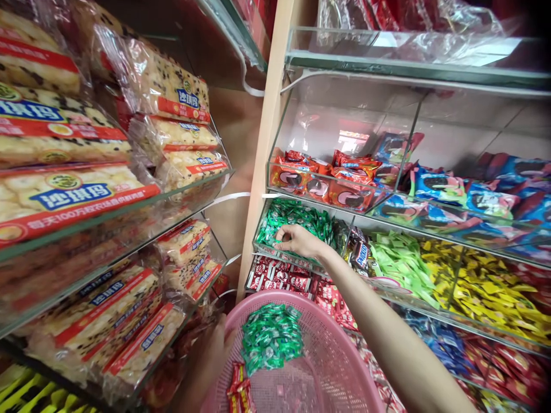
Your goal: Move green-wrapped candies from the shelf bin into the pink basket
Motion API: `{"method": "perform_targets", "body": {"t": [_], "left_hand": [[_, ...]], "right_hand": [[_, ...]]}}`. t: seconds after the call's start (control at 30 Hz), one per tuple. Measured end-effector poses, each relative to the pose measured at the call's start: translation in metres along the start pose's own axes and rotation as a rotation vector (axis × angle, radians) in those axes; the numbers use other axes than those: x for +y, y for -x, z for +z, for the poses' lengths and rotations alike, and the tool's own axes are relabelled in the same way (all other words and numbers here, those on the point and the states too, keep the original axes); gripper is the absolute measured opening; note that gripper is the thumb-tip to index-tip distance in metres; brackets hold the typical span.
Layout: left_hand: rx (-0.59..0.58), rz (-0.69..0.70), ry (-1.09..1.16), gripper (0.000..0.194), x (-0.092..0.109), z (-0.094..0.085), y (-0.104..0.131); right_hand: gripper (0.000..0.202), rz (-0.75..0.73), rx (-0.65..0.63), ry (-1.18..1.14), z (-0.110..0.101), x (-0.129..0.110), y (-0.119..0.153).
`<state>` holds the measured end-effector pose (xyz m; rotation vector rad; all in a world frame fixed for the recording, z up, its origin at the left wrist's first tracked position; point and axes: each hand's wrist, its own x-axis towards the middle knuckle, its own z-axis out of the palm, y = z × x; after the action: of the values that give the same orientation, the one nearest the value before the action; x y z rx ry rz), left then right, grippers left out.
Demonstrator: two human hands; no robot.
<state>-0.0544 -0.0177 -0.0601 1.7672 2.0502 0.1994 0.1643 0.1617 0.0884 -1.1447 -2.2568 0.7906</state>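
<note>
My right hand [299, 241] reaches into a clear shelf bin [262, 248] full of small green wrapped candies [297, 221]; its fingers are curled down among them, and whether it grips any is hidden. My left hand [215, 350] holds the rim of a pink plastic basket [336, 367] low in front of me. In the basket lie a pile of the same green candies [270, 338] and a few red wrapped ones [239, 387].
Glass shelves on the right carry bins of red and orange packets [327, 180], blue packets [473, 198], light green candies [400, 261], yellow candies [486, 289] and red bars [279, 278]. Big bags of rice cake snacks [64, 189] fill the left shelves.
</note>
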Motion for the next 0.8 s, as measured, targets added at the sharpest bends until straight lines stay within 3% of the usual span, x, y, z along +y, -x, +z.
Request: {"method": "perform_targets", "body": {"t": [0.2, 0.5, 0.63, 0.73, 0.8], "left_hand": [[-0.036, 0.004, -0.029, 0.043, 0.003, -0.006, 0.003], [-0.029, 0.025, -0.028, 0.046, 0.004, -0.01, 0.004], [-0.016, 0.021, -0.077, 0.046, 0.007, -0.014, 0.006], [0.004, 0.038, -0.091, 0.043, 0.009, -0.015, 0.006], [0.006, 0.045, -0.104, 0.042, 0.009, -0.015, 0.006]], "right_hand": [[0.024, 0.0, 0.03, -0.006, 0.001, -0.005, 0.003], [0.019, -0.137, 0.271, -0.022, 0.004, -0.019, 0.015], [0.021, -0.216, 0.39, -0.077, 0.007, -0.038, 0.046], [0.024, -0.232, 0.359, -0.089, 0.014, -0.042, 0.083], [0.026, -0.18, 0.31, -0.056, 0.023, -0.032, 0.108]]}}
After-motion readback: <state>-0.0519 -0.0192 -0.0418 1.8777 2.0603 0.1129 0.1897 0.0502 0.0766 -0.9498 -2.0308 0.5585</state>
